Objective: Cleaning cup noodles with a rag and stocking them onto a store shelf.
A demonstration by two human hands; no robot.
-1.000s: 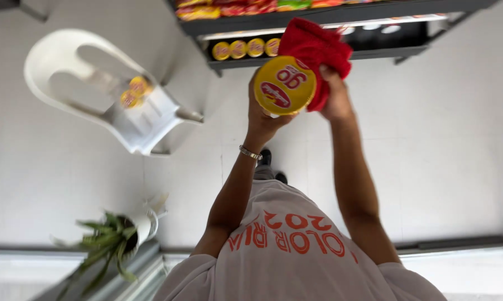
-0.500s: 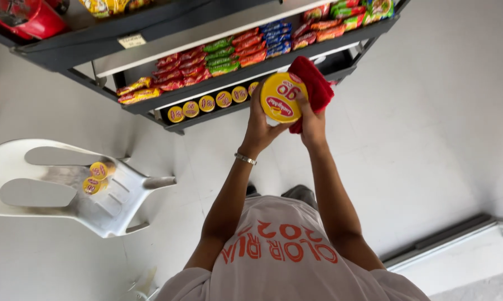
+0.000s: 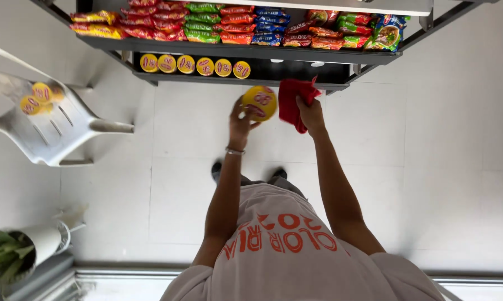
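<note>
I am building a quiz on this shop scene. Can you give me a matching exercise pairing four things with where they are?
Things:
1. yellow cup
2. red cloth
3. snack packets
4. two more yellow cups

Places:
A. on the seat of the white plastic chair
B. in the right hand
C. in the left hand
D. on the upper shelf

Pairs: 1-C, 2-B, 3-D, 4-A

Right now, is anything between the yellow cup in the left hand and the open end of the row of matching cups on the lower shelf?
Nothing visible. The left hand holds the yellow cup just below the row's right end; the shelf beyond is bare. The red cloth in the right hand sits beside it.
</note>
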